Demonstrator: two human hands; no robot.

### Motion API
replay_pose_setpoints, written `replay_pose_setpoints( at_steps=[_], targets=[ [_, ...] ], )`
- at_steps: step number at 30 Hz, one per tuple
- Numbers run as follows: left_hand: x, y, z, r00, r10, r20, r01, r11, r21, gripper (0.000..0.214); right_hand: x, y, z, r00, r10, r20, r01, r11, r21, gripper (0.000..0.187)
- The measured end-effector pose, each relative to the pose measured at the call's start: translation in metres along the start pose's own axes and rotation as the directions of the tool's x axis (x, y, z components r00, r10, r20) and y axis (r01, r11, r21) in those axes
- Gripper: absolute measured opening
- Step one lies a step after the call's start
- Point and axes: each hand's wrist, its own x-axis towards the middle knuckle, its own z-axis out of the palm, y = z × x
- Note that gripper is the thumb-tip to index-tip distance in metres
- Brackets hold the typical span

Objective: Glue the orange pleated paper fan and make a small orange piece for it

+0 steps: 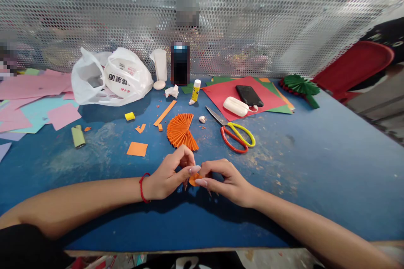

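Note:
Between my two hands is a small orange piece of paper [195, 180] with a rounded edge, partly covered by the fingers. My left hand [172, 174], with a red string bracelet at the wrist, pinches it from the left. On the other side my right hand [229, 183] grips it between thumb and fingers. Just beyond the fingertips lies a pleated orange paper fan [181, 131], spread to about a half circle. Scissors [232, 132] with one red and one yellow handle rest to the right, blades partly apart. An orange paper rectangle [137, 149] lies left of my hands.
A glue stick [196, 90] stands upright behind the fan. A white plastic bag [112, 77] and pink and blue paper sheets [38, 101] lie left. Red paper [217, 94] sits under a white device [235, 106] and black power bank [249, 95]. Green pleated paper [299, 86] lies far right.

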Motion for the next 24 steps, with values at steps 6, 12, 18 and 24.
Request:
replay_pose_setpoints(
  at_steps=[6,12,18,24],
  targets=[
    [0.0025,0.0021,-0.0042,0.972,0.063,0.224,-0.089,0.99,0.109,0.054,-0.0004,-0.0013,-0.0013,1.0,-0.001,0.0,0.001,0.999,-0.038,0.036],
    [0.0034,0.0072,-0.0042,0.954,0.019,0.3,-0.056,0.992,0.114,0.046,-0.0005,-0.0004,0.0018,0.998,0.008,0.06,-0.007,1.0,-0.018,0.033],
    [0.0068,0.007,-0.006,0.967,-0.052,0.249,0.039,0.998,0.057,0.049,-0.0014,0.0006,0.0043,0.999,0.038,-0.011,-0.037,0.998,0.054,0.027],
    [0.0089,0.0065,-0.0071,0.97,-0.098,0.222,0.105,0.994,-0.023,0.051,-0.0049,0.0011,0.0046,1.0,0.02,0.0,-0.02,1.0,0.02,0.024]
  ],
)
